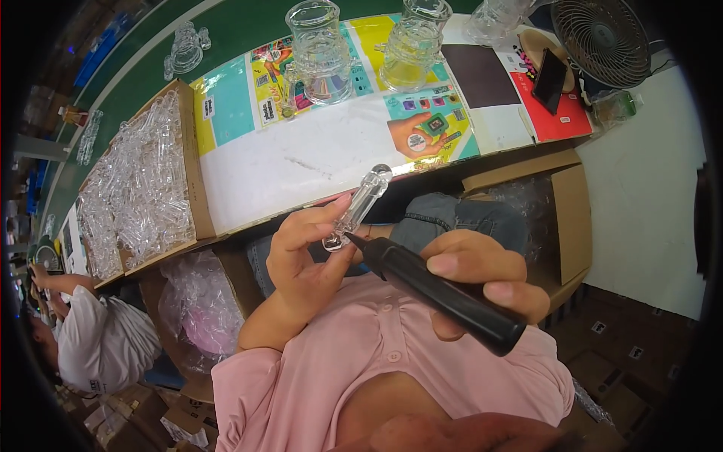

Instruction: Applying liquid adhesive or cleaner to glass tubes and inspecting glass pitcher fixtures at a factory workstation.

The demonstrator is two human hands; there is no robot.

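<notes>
In front of my chest, my left hand (295,260) pinches a slim clear tube-shaped piece (366,197) with a rounded knob at its upper end. My right hand (482,273) is wrapped round a thick black pen-shaped tool (437,292) with a tapered point. That point meets, or comes very close to, the lower end of the clear piece, beside my left fingertips. Whether the two touch I cannot tell. Both hands are held up between me and the table's near edge.
A cardboard tray (194,169) full of similar clear pieces lies at left. Two clear vessels (322,64) (413,54) stand on the printed table cover (263,169). A black phone (550,81) and fan (602,41) are far right. Open cartons (570,222) stand below; a co-worker (105,335) sits left.
</notes>
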